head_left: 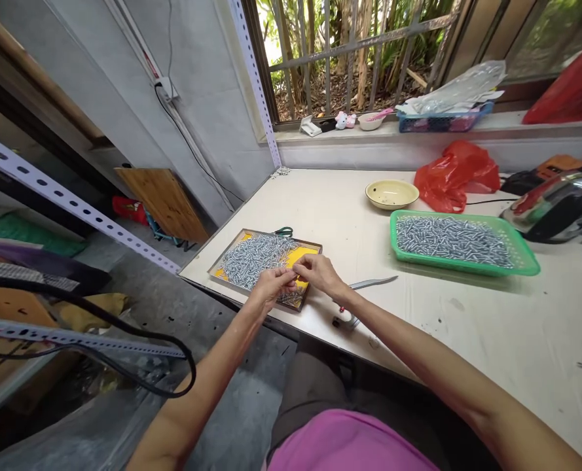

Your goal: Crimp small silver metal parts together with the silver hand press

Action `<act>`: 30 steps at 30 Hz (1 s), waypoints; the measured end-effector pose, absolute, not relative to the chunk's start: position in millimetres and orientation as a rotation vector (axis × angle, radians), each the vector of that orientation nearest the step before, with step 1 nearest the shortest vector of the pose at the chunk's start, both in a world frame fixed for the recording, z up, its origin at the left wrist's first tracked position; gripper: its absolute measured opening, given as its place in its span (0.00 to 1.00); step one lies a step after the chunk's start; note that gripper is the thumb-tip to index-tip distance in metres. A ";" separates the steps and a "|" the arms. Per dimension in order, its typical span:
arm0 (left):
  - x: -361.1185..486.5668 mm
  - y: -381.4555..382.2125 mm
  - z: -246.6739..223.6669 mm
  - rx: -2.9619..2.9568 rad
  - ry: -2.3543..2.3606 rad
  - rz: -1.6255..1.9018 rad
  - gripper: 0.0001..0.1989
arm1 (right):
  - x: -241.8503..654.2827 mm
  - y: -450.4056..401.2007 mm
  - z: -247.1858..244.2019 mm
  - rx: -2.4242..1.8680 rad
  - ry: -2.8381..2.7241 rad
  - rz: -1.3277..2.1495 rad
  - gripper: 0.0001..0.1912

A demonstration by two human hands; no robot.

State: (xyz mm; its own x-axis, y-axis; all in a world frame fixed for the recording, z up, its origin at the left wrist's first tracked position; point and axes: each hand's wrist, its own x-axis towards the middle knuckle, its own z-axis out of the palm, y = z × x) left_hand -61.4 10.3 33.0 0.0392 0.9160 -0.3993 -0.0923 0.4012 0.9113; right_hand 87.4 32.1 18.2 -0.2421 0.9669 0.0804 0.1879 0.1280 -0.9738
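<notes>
My left hand (pixel 273 286) and my right hand (pixel 319 272) meet over the front of a shallow tray (pixel 315 248) with a yellow bottom. Both have their fingers pinched together, fingertips almost touching. Whatever lies between them is too small to make out. A heap of small silvery screws (pixel 256 258) fills the left and middle of the tray, and a darker cluster of small pieces (pixel 291 298) lies by its front edge. Behind the tray rests a dark green looped handle (pixel 284 231). Partly hidden under my right forearm is a curved metal blade (pixel 375 282) on the table.
A green plastic basket (pixel 525 260) full of similar silvery pieces stands to the right on the white table (pixel 472 340). Behind it are a cream bowl (pixel 391 193), a red plastic bag (pixel 455 173) and a shiny kettle-like appliance (pixel 558 203). A perforated metal post (pixel 256 78) rises at the table's back corner.
</notes>
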 end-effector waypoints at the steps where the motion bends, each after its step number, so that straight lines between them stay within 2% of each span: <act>1: -62.4 10.0 32.9 0.806 1.288 0.926 0.13 | 85.4 30.9 18.1 -1.172 -1.592 1.176 0.06; 7: -69.2 5.5 35.5 0.744 1.311 0.913 0.09 | 70.8 23.8 21.4 -1.224 -1.624 1.012 0.05; 13: -76.1 1.1 35.9 1.513 1.779 0.872 0.01 | 63.2 29.0 20.4 -1.295 -1.856 0.810 0.07; 16: -79.1 0.2 32.5 1.695 1.897 0.777 0.06 | 71.2 35.4 19.7 -1.238 -2.027 0.693 0.09; 19: -73.6 -3.5 28.9 1.481 1.776 0.805 0.07 | 92.4 35.7 24.7 -1.176 -2.168 0.634 0.08; 23: -44.8 -17.1 27.8 1.147 1.455 0.817 0.10 | 140.5 14.1 34.5 -1.175 -2.229 0.467 0.14; 30: 12.1 -27.3 18.7 1.179 1.342 0.540 0.10 | 222.5 -66.7 15.9 -1.517 -2.307 0.444 0.15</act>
